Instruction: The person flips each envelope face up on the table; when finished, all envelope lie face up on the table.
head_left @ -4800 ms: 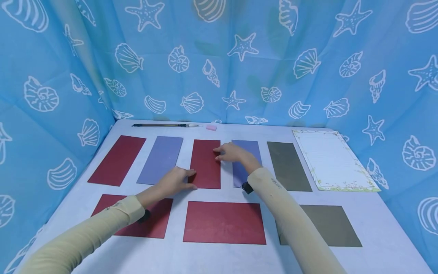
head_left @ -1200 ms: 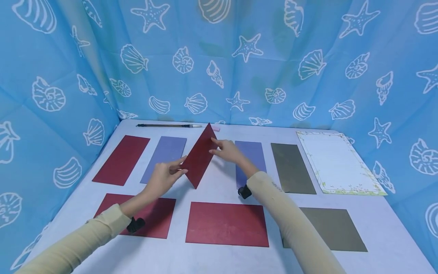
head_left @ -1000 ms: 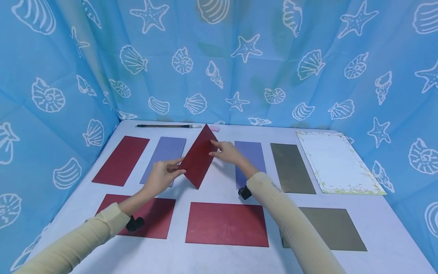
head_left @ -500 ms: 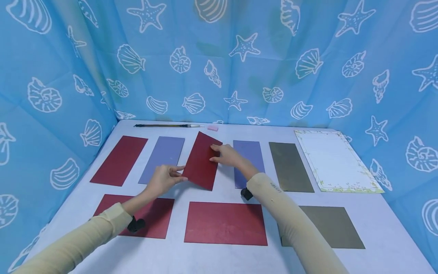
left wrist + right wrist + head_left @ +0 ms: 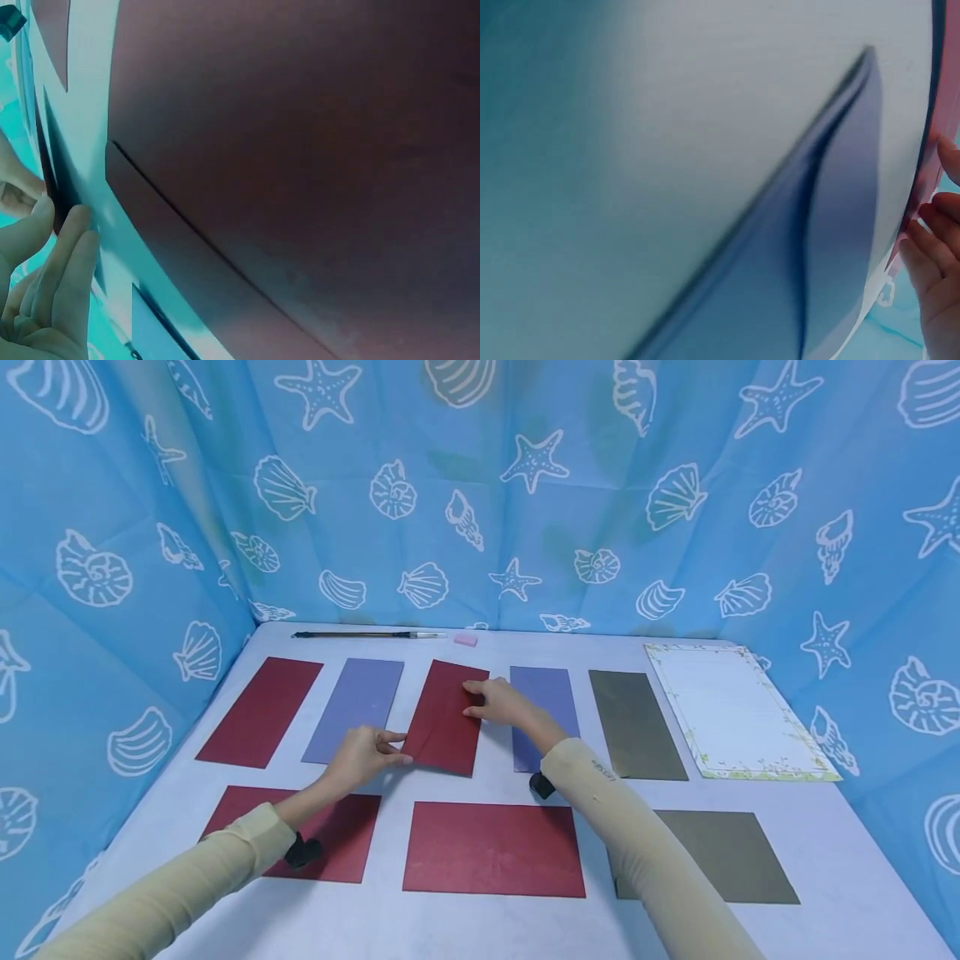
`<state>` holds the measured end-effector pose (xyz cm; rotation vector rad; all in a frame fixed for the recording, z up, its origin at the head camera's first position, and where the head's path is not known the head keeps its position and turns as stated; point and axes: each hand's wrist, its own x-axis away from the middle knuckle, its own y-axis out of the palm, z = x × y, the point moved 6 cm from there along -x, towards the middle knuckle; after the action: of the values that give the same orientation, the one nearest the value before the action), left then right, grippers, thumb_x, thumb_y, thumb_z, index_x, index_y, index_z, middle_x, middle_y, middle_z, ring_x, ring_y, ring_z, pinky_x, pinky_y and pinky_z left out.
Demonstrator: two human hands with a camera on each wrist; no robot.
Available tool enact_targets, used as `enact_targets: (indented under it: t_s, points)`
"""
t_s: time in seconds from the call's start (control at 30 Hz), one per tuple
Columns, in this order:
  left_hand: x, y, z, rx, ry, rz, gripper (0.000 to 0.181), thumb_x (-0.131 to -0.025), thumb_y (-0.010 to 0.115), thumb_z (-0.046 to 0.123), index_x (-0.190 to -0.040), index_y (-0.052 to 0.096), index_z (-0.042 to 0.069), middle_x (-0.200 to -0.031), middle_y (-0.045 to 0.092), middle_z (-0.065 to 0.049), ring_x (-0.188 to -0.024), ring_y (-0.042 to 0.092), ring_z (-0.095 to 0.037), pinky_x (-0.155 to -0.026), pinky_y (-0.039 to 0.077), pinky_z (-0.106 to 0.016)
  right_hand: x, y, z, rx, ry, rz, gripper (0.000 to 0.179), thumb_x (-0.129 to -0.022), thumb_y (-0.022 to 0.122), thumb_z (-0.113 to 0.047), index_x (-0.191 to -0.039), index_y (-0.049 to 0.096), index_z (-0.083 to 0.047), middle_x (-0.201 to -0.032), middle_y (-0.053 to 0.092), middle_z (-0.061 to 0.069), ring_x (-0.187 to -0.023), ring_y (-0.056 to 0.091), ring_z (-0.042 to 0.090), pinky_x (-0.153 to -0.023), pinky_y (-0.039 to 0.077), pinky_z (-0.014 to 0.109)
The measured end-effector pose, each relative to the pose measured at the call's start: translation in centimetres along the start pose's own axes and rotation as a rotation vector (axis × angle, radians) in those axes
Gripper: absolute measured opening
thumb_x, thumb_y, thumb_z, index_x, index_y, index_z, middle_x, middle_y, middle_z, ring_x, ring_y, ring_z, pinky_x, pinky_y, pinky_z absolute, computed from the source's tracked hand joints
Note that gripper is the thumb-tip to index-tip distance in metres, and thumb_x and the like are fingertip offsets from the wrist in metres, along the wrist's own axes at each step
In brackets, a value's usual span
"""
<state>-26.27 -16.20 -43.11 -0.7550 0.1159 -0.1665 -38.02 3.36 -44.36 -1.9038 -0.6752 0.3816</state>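
Observation:
A red sheet of paper or thin card is held by both hands in the middle of the back row, turned slightly clockwise and low over the table. My left hand pinches its near-left corner between thumb and fingers. At its upper right edge, my right hand grips it, thumb and fingers on either side. In the left wrist view the held sheet shows nearly edge-on. Purple sheets lie on both sides; the right wrist view shows one purple sheet with a raised, folded-looking layer.
Another red sheet lies at far left, a dark olive sheet at right. In front lie two red sheets and an olive one. A brush, pink eraser and bordered paper sit behind and right.
The middle red sheet, flat at first, was lifted and tilted steeply between both hands. It has since come down, its face turned up. My left hand moved from its edge to its corner.

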Motion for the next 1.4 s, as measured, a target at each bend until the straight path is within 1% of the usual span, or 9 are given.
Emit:
enact_targets:
  t_s: [0.13, 0.2, 0.33, 0.4, 0.47, 0.53, 0.67, 1.07, 1.4]
  points:
    - [0.1, -0.2, -0.1, -0.018, 0.001, -0.051, 0.04, -0.081, 0.077, 0.008, -0.116, 0.066, -0.008, -0.091, 0.072, -0.017, -0.081, 0.071, -0.02, -0.051, 0.038, -0.021, 0.5, -0.3, -0.1, -0.031, -0.03, 0.017, 0.057, -0.093, 0.067, -0.022, -0.141, 0.046, -0.002, -0.141, 0.049, 0.014, -0.119, 0.056, 0.028, -0.079, 0.049, 0.025]
    - [0.2, -0.4, 0.1, -0.058, 0.05, -0.083, 0.037, -0.082, 0.075, 0.005, -0.115, 0.066, -0.009, -0.091, 0.073, -0.016, -0.08, 0.071, -0.019, -0.054, 0.043, -0.021, 0.9, -0.8, -0.2, -0.056, -0.046, 0.027, 0.052, -0.093, 0.066, -0.019, -0.14, 0.049, -0.001, -0.139, 0.052, 0.015, -0.107, 0.06, 0.029, -0.072, 0.047, 0.025]
    - [0.2, -0.5, 1.4, -0.267, 0.314, -0.143, 0.03, -0.083, 0.075, 0.005, -0.11, 0.07, -0.005, -0.091, 0.073, -0.013, -0.071, 0.069, -0.014, -0.054, 0.045, -0.019, 2.0, -1.5, -0.6, -0.045, -0.06, 0.007, 0.042, -0.093, 0.064, -0.013, -0.134, 0.056, -0.001, -0.131, 0.059, 0.014, -0.106, 0.061, 0.027, -0.08, 0.05, 0.028]
    - [0.4, -0.2, 2.0, -0.372, 0.463, -0.173, 0.03, -0.082, 0.076, 0.008, -0.11, 0.071, -0.002, -0.096, 0.073, -0.013, -0.075, 0.069, -0.015, -0.057, 0.048, -0.019, 2.3, -1.4, -0.8, 0.0, -0.071, -0.027, 0.041, -0.093, 0.065, -0.013, -0.132, 0.058, -0.002, -0.129, 0.06, 0.013, -0.118, 0.057, 0.025, -0.09, 0.049, 0.03]
    - [0.5, 0.4, 2.3, -0.433, 0.544, -0.22, 0.033, -0.083, 0.076, 0.012, -0.113, 0.07, -0.001, -0.104, 0.072, -0.013, -0.082, 0.071, -0.017, -0.063, 0.052, -0.02, 2.6, -1.1, -1.0, 0.044, -0.077, -0.065, 0.042, -0.092, 0.066, -0.015, -0.132, 0.058, -0.003, -0.13, 0.06, 0.012, -0.124, 0.053, 0.025, -0.095, 0.048, 0.033]
    - [0.6, 0.9, 2.3, -0.458, 0.578, -0.263, 0.036, -0.085, 0.075, 0.015, -0.116, 0.069, -0.001, -0.11, 0.07, -0.014, -0.094, 0.07, -0.02, -0.07, 0.054, -0.022, 2.7, -0.7, -1.1, 0.08, -0.089, -0.094, 0.042, -0.092, 0.066, -0.015, -0.132, 0.058, -0.004, -0.13, 0.06, 0.011, -0.125, 0.053, 0.025, -0.097, 0.047, 0.034]
    - [0.6, 1.6, 2.2, -0.47, 0.569, -0.3, 0.036, -0.087, 0.073, 0.017, -0.117, 0.068, -0.002, -0.113, 0.068, -0.014, -0.1, 0.068, -0.022, -0.073, 0.054, -0.022, 2.7, -0.1, -1.1, 0.112, -0.111, -0.102, 0.039, -0.093, 0.065, -0.014, -0.13, 0.06, -0.002, -0.129, 0.061, 0.011, -0.125, 0.053, 0.025, -0.098, 0.046, 0.034]
    - [0.4, 2.4, 2.5, -0.451, 0.56, -0.277, 0.036, -0.086, 0.074, 0.018, -0.116, 0.069, -0.001, -0.111, 0.069, -0.013, -0.101, 0.067, -0.021, -0.079, 0.054, -0.028, 2.4, 0.0, -0.8, 0.074, -0.103, -0.071, 0.04, -0.093, 0.065, -0.012, -0.131, 0.058, 0.0, -0.131, 0.059, 0.014, -0.126, 0.051, 0.025, -0.099, 0.044, 0.035]
    - [0.6, 1.9, 2.3, -0.386, 0.586, -0.297, 0.04, -0.085, 0.075, 0.015, -0.118, 0.066, -0.004, -0.113, 0.068, -0.014, -0.106, 0.065, -0.023, -0.082, 0.054, -0.03, 2.1, -0.1, -1.0, 0.075, -0.085, -0.052, 0.039, -0.092, 0.066, -0.01, -0.129, 0.06, 0.0, -0.128, 0.061, 0.014, -0.124, 0.053, 0.025, -0.098, 0.045, 0.034]
